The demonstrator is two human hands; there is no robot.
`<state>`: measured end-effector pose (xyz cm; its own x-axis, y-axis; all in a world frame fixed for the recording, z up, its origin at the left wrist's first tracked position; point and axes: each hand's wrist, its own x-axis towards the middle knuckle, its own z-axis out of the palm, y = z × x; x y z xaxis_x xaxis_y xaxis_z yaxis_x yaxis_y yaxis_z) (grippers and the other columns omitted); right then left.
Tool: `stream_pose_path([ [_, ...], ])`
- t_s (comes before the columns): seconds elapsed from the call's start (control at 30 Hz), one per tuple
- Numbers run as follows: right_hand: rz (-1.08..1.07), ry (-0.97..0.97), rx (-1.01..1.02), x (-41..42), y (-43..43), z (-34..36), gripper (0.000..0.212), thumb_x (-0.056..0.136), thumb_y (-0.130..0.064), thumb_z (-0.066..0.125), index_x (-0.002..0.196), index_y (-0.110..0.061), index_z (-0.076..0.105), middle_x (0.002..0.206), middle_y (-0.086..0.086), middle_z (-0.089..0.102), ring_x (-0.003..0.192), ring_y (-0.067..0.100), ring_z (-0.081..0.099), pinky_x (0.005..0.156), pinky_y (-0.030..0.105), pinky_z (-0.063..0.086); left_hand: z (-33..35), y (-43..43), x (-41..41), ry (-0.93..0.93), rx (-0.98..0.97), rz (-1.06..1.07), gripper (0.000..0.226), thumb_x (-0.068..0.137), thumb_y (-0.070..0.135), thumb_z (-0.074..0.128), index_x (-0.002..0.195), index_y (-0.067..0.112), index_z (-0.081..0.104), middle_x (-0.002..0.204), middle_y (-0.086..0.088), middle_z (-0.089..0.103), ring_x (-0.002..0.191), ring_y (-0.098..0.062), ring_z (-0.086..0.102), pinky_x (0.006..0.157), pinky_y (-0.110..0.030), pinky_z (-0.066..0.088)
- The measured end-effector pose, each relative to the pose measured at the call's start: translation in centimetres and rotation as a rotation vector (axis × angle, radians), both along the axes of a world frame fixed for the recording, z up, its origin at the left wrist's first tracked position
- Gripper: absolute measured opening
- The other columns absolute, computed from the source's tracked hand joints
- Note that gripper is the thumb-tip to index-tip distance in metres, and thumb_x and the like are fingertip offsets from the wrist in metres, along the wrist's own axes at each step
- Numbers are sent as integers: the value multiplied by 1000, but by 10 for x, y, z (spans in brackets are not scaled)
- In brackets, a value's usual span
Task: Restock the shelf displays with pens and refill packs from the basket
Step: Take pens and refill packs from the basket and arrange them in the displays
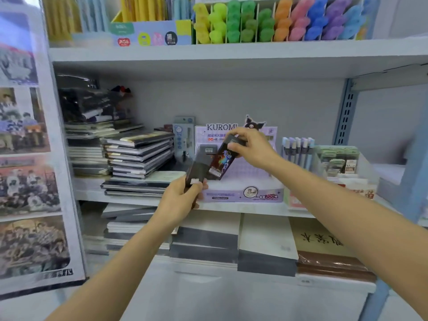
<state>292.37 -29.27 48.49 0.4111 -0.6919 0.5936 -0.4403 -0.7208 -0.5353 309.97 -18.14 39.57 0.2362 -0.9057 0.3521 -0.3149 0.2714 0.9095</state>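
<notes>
Risk: right hand [251,147] pinches only the top end of the colourful refill pack [221,162], which overlaps the dark refill pack [200,165] gripped at its lower end by the left hand [180,200]. Both are tilted above the lilac Kuromi display box [240,195] on the middle shelf, so a snag between them or a loose pinch could drop one off the shelf front. Containers: Kuromi box, contents hidden by hands and packs; holder to its right, pastel pens [297,149] upright; tray beside it, green packs [335,157]; upper divided rack, highlighters [254,22] by colour. Basket not in view.
</notes>
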Motion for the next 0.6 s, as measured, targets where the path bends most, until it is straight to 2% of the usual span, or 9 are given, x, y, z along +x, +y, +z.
stream_pose_path([
  [0.1,63,-99,10,9,-2,8,18,92,-5,61,110,-10,64,103,9,68,100,26,66,80,41,59,1,-1,6,126,-25,-23,19,100,17,49,103,18,68,95,-1,75,80,-12,68,66,-24,58],
  [0.23,61,48,-77,21,-5,-1,16,92,-10,62,107,-11,66,97,8,69,93,28,65,84,49,54,-5,-2,8,178,-61,21,19,101,15,48,102,19,66,100,-2,73,82,-16,67,69,-26,57],
  [0.37,64,89,-79,20,-10,-8,14,92,-10,61,105,-9,66,98,5,68,94,25,64,86,48,54,-7,-5,8,219,-85,25,18,101,14,47,100,18,65,96,-4,74,80,-17,66,68,-24,57],
  [0.47,60,149,-120,22,-11,-4,17,92,-12,62,108,-9,68,99,4,69,92,20,63,87,42,52,-6,-7,10,225,-83,16,17,101,15,48,99,19,64,93,-4,75,79,-17,66,67,-23,58],
  [0.6,42,228,-170,39,-11,-1,26,91,-15,64,117,-12,67,108,5,69,99,21,60,87,30,45,-8,-9,13,224,-68,6,17,102,17,47,103,16,64,91,-2,75,81,-17,66,70,-26,58],
])
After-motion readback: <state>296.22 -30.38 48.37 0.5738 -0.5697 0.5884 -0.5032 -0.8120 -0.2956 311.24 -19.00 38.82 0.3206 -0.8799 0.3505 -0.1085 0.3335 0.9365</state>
